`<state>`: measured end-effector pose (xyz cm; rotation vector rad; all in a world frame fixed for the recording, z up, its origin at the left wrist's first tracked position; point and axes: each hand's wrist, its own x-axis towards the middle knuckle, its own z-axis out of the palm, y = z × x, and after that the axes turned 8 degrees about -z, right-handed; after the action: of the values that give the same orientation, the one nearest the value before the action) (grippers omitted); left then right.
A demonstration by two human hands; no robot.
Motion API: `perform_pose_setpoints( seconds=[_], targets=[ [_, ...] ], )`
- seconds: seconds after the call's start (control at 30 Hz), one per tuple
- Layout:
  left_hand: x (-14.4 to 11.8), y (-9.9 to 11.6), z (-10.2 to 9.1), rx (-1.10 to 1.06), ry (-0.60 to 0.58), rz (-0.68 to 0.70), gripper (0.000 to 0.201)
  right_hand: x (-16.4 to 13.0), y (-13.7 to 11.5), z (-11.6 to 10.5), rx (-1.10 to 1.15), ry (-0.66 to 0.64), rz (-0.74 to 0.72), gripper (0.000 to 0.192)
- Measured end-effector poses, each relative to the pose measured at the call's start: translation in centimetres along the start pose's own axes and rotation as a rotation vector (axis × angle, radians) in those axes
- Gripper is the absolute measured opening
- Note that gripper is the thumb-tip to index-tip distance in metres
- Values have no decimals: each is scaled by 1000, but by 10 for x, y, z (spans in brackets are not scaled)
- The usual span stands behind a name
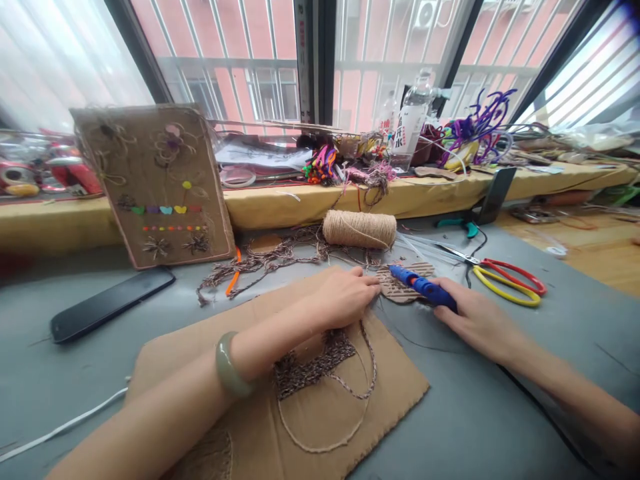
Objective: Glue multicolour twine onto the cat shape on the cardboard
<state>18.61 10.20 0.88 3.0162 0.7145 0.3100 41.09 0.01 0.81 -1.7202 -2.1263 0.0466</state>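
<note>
Cardboard (400,393) lies flat on the grey surface (500,413), with brown twine (320,367) laid on it in loops. The left hand (345,297), fingers curled loosely and grasping nothing, presses its fingertips beside a small corrugated cardboard piece (400,287), while the right hand (475,320) is clenched around a blue glue gun (423,287) whose nozzle rests on that piece. Scissors (505,277) with red and yellow handles lie just beyond the right hand, and a twine spool (359,229) lies behind.

Your right hand (477,320) grips the blue glue gun (423,287), its tip over the cardboard piece (400,288) that your left hand (345,297) steadies.
</note>
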Motion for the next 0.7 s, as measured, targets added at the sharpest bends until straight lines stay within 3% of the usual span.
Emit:
perform_pose_setpoints(
  seconds=[0.1,0.3,0.53,0.63,0.7],
  targets=[
    [2,1,0,27,-18,8,32,-4,6,-12,94,12,66,13],
    [6,-2,1,10,-19,-20,35,-12,13,-27,255,17,162,23],
    [12,-8,6,-115,-31,-62,38,-23,19,-43,422,-10,110,31],
    [15,-12,7,-209,-33,-85,37,-26,13,-56,526,84,62,33],
    [15,-13,2,-293,-19,-125,34,-27,2,-62,587,212,45,23]
  ],
)
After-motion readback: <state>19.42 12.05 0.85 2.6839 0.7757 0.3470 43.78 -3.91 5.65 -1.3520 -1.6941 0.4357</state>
